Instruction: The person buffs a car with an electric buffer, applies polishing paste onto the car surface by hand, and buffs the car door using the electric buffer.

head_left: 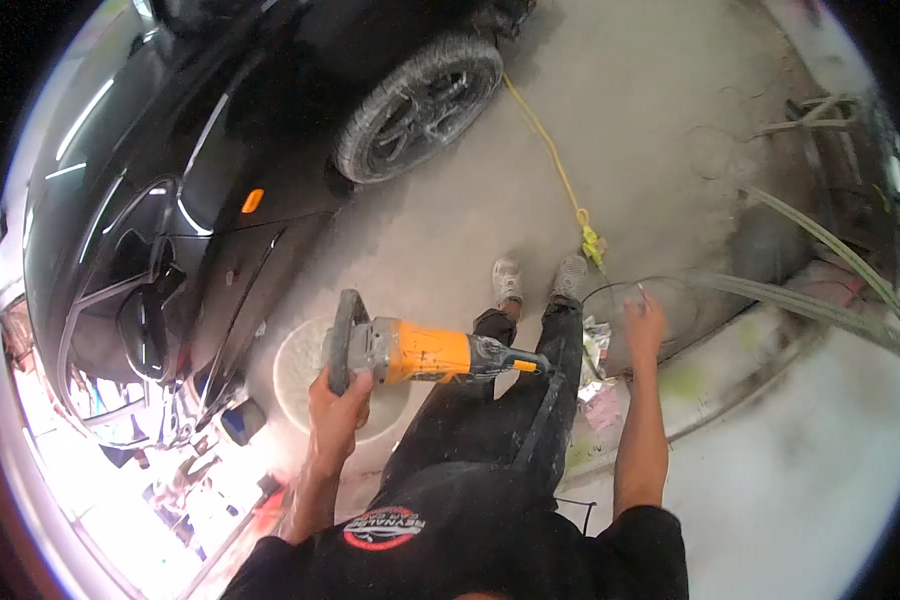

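Observation:
My left hand point(340, 408) is closed around the black loop handle at the front of an orange and grey power polisher point(428, 351). The tool lies sideways in front of my legs, its rear end to the right. Behind its front end is a large round whitish thing point(295, 385); whether it is a pad or a bucket I cannot tell. Off to the right, my right hand point(646, 325) is closed with its fingertips at a thin black power cord point(595, 291). The cord curves near my right leg, and the hand partly hides it.
A black car point(270, 130) with a dusty wheel point(422, 108) fills the upper left. A yellow extension cord point(545, 140) crosses the concrete floor to a yellow connector point(592, 243) by my shoes. Pale hoses point(820, 235) and crumpled paper point(602, 408) lie at the right.

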The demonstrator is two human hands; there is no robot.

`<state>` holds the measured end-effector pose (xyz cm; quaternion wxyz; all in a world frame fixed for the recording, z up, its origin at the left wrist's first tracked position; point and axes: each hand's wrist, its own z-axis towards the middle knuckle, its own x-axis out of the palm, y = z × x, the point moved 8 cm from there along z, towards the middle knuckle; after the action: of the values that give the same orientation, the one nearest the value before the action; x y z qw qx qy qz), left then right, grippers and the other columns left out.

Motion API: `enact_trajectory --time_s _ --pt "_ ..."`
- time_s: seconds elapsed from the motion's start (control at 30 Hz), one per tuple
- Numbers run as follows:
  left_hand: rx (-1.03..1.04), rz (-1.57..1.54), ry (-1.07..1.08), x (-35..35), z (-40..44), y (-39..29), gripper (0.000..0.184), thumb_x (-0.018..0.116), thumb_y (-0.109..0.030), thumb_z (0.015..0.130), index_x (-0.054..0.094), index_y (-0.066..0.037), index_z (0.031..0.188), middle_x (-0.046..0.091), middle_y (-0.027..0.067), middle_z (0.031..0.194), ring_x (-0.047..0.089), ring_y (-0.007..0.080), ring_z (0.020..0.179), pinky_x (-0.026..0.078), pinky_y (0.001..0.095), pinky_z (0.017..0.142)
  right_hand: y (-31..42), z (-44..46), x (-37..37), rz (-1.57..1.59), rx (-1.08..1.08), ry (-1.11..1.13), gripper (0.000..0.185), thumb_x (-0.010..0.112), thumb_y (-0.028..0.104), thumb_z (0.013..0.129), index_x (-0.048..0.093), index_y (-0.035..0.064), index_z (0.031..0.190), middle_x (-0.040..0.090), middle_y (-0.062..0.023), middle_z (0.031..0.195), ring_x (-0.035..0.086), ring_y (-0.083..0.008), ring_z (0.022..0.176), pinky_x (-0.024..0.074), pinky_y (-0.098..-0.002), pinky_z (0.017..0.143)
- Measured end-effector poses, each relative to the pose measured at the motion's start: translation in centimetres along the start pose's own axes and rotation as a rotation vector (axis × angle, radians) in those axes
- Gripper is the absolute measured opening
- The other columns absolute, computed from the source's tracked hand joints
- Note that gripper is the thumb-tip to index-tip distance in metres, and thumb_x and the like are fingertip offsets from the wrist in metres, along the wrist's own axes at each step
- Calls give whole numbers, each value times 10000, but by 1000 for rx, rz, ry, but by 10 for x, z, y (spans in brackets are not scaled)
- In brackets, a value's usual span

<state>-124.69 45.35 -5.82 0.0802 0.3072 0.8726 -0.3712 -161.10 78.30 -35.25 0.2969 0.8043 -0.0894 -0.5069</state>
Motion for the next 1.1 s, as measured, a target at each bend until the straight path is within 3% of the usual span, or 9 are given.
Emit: enact_trajectory --time_s 0.2,0.47,0.67,0.77,0.83,0.93,0.97,1.03,1.1 --pt "-202 -66 -155 16 70 48 165 631 -98 938 488 -61 863 460 0 616 390 78 429 289 247 388 -55 140 232 -218 -27 334 575 708 320 853 563 -5 1306 611 -303 1105 596 -454 1026 481 -504 892" --pt "-370 93 -330 20 143 93 220 609 -154 944 457 -60 816 418 3 554 389 104 415 317 275 397 -68 254 403 -532 -300 222 860 685 479 866 372 -72 1448 551 -298 1297 580 -407 1130 443 -460 1000" --pt "-412 14 -416 15 144 107 218 591 -158 955 438 -82 819 410 4 547 385 117 400 326 298 410 -117 273 466 -483 21 268 627 620 540 903 584 -22 1178 657 -253 1059 655 -416 954 526 -475 808" --pt "-383 27 -393 17 146 106 224 586 -172 964 439 -87 818 412 3 549 387 116 403 330 295 416 -152 264 504 -461 -118 486 470 607 418 932 608 -9 1126 649 -242 1020 632 -418 931 507 -514 797" --pt "-386 10 -374 14 145 108 235 587 -186 969 440 -92 811 412 -1 551 389 115 408 333 294 419 -132 246 479 -432 -320 323 345 544 336 981 616 0 1012 630 -241 927 620 -430 869 495 -523 749" --pt "-339 174 -274 5 142 117 245 599 -208 968 457 -92 807 422 -5 557 395 113 408 334 294 415 -129 215 394 -345 -240 323 324 503 285 1010 615 -11 944 621 -235 887 598 -435 838 464 -523 736" --pt "-333 154 -265 4 140 121 247 604 -216 968 464 -91 806 425 -6 560 397 111 408 334 293 414 -125 201 343 -311 -5 318 348 474 301 1022 588 -13 930 620 -259 860 604 -456 821 460 -543 708" --pt "-369 -105 -308 7 132 126 252 617 -236 964 482 -89 810 433 -9 568 400 107 407 334 288 412 -205 152 274 -378 -324 169 300 475 241 1013 611 -27 1011 622 -223 924 597 -401 837 458 -489 720" --pt "-380 -195 -242 2 124 140 251 633 -242 960 495 -83 822 444 -9 574 401 104 404 327 283 402 -277 96 182 -557 -348 162 227 509 194 965 638 17 1024 639 -207 925 623 -376 842 489 -495 720"
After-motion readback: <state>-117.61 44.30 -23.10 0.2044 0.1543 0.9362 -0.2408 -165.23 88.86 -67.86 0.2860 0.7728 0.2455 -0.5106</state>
